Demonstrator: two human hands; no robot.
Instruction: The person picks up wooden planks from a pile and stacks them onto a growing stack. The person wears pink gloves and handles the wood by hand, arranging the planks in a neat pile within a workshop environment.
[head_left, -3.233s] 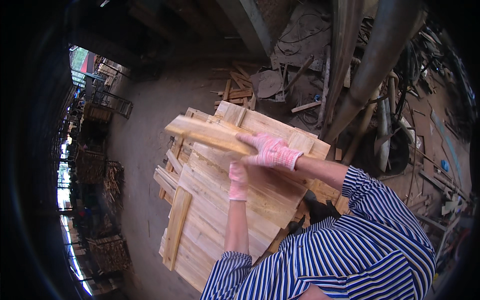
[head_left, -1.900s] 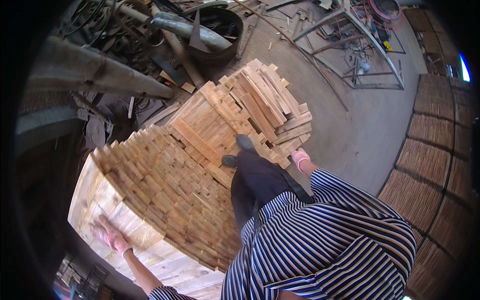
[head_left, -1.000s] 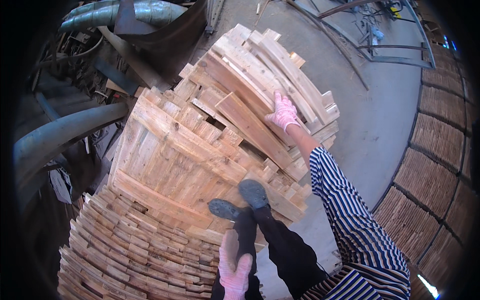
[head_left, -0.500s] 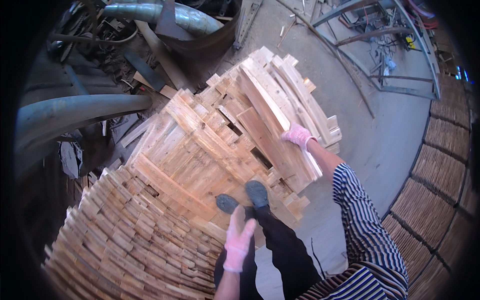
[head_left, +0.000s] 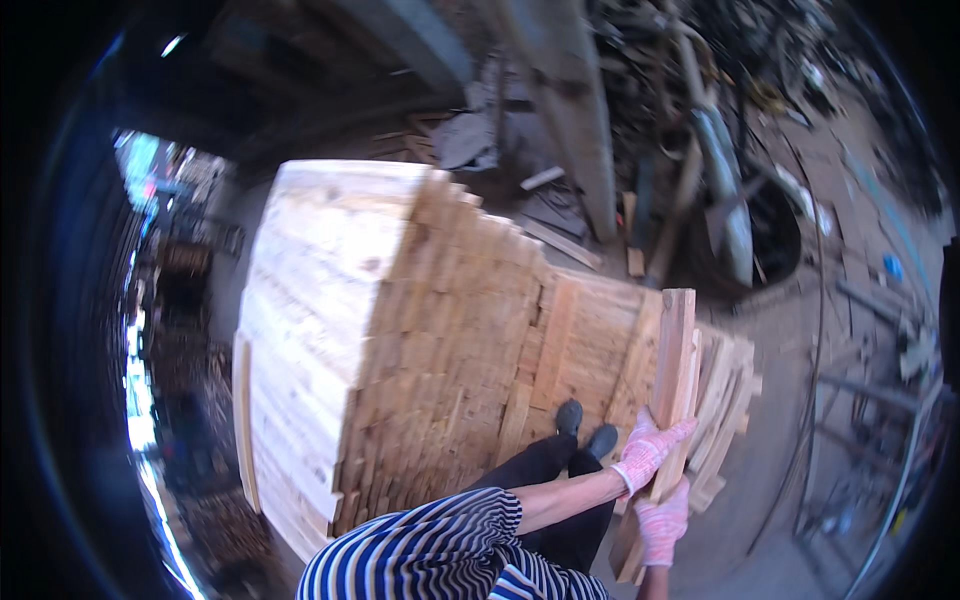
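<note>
Both my hands wear pink-and-white knit gloves. A few long wooden boards stand lengthwise in front of me on the right, held off the pile. My left hand reaches across and is closed around them near the middle. Closer to me, my right hand grips the same boards from their right side, fingers partly hidden. Below and beyond them lies a low pile of loose planks. My shoes rest on a layer of wooden boards.
To my left rises a tall, neat stack of planks with a pale flat top. Beyond it are a metal pipe, a dark round drum and scrap. A metal frame stands on the floor at the right.
My view has turned left, bringing the tall stack into sight. My left hand, free before, now grips the boards. The boards my right hand held against the pile are now lifted.
</note>
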